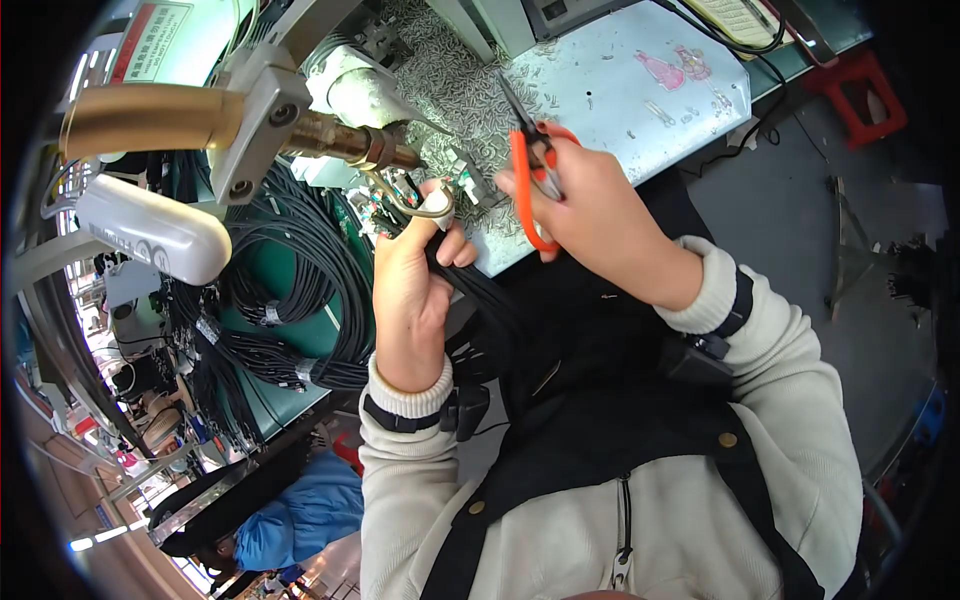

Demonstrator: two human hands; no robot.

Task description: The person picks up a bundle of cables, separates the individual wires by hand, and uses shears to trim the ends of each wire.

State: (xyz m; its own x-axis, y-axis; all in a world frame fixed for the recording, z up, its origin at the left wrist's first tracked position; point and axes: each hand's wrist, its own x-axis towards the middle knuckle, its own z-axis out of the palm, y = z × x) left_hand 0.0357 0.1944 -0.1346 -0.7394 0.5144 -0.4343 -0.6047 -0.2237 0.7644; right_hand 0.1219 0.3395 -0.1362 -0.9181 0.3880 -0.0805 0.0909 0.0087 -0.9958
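Observation:
My left hand [412,285] is closed around several black cables [482,298], which hang down toward my lap. Their ends, with small white and green parts, stick up past my thumb. A curved metal tip [425,212] at the end of a brass-coloured pipe [330,138] is right at that thumb; I cannot tell whether they touch. In my right hand [605,205] is a pair of long-nose pliers [522,180] with orange handles. Its dark jaws point up and away over the bench, and whether they are parted is unclear. Fingers hide part of the handles.
Small silvery pieces [440,70] lie heaped behind my hands and scattered on the pale board [600,65]. Coiled black cables [300,240] cover the green bench at left. A white rounded fixture [155,230] juts in there. A red stool [860,100] stands far right; a person in blue [310,510] is lower left.

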